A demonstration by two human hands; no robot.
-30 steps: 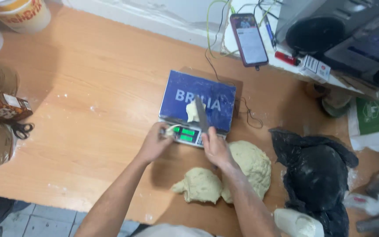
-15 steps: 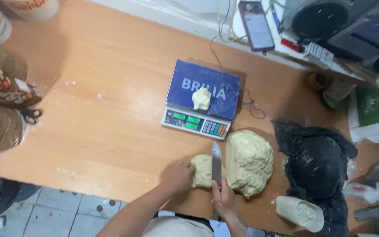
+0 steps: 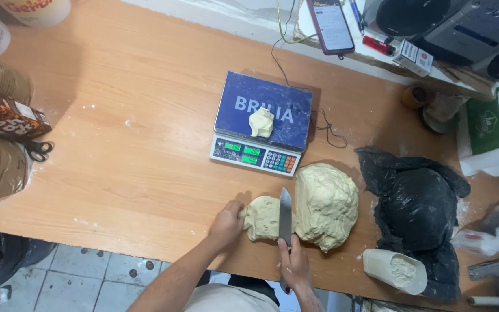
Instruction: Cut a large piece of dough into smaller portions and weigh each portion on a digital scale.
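Since half a second ago the left hand [image 3: 226, 224] has slid closer onto the small dough piece [image 3: 262, 218], fingers curled against its left side. Right hand [image 3: 294, 264] is wrapped around the knife [image 3: 285, 215] handle, blade standing between that pale, lumpy piece and the big dough mound [image 3: 326, 205], near the bench [image 3: 116, 144] front edge. Behind them, a dough lump [image 3: 261, 122] sits on the scale [image 3: 261, 124].
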